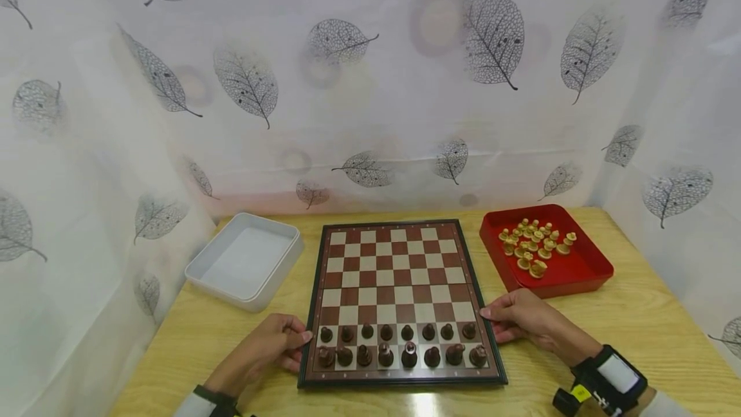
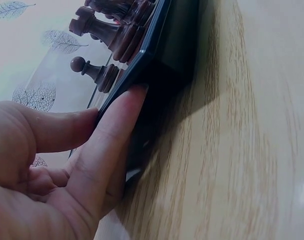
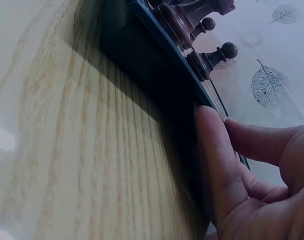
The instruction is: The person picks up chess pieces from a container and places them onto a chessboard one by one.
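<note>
A brown-and-cream chessboard (image 1: pixel 393 304) with a black rim lies in the middle of the table. Dark brown chess pieces stand upright in two rows along its near side, with pawns (image 1: pixel 386 332) in front of the taller pieces (image 1: pixel 409 355). My left hand (image 1: pixel 272 345) grips the board's left edge, thumb on the rim and fingers against the side wall, as the left wrist view shows. On the opposite edge, my right hand (image 1: pixel 523 319) holds the rim in the same pinch; its index finger (image 3: pixel 214 150) presses the board's side. The fingertips underneath are partly hidden.
A red tray (image 1: pixel 585 275) at the right holds several cream chess pieces (image 1: pixel 535 241). On the left stands an empty white tray (image 1: pixel 240 262). Leaf-patterned curtains (image 1: pixel 393 114) enclose the wooden table (image 1: pixel 173 352) at the back and sides.
</note>
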A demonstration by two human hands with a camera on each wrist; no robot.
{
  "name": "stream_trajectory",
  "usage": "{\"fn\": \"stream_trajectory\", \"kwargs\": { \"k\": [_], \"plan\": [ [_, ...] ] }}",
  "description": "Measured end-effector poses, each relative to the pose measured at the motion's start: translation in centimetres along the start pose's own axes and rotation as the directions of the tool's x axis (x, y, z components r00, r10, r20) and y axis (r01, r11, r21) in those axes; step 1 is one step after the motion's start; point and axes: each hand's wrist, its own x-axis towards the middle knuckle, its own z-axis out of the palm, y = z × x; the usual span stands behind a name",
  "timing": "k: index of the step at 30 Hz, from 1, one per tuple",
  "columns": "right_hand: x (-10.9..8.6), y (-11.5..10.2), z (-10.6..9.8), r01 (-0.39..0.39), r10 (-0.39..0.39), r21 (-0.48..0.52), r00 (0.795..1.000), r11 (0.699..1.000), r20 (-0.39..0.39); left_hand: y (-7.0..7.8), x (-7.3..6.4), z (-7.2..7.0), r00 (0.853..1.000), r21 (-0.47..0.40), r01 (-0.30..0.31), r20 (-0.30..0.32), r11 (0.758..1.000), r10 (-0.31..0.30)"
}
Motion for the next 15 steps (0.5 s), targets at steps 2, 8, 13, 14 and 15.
{"fn": "stream_trajectory", "kwargs": {
  "k": [2, 8, 13, 14, 15],
  "plan": [
    [0.03, 0.02, 0.02, 0.004, -0.004, -0.001, 1.0, 1.0, -0.001, -0.06, 0.01, -0.02, 1.0, 0.0, -0.002, 0.0, 1.0, 0.002],
    [-0.03, 0.1, 0.16, 0.002, -0.002, -0.006, 1.0, 1.0, -0.01, -0.21, 0.08, -0.1, 1.0, 0.009, -0.001, 0.002, 1.0, 0.001],
    [-0.09, 0.06, 0.2, 0.002, -0.003, -0.011, 1.0, 1.0, -0.013, -0.15, 0.01, -0.05, 1.0, 0.007, -0.002, 0.006, 1.0, 0.001],
    [-0.1, 0.02, 0.2, 0.003, -0.003, -0.01, 1.0, 1.0, -0.013, -0.13, -0.01, -0.02, 1.0, 0.006, -0.001, 0.005, 1.0, 0.001],
    [-0.11, -0.02, 0.2, 0.004, -0.004, -0.011, 1.0, 1.0, -0.014, -0.1, -0.03, 0.0, 1.0, 0.005, -0.001, 0.004, 1.0, 0.001]
  ]
}}
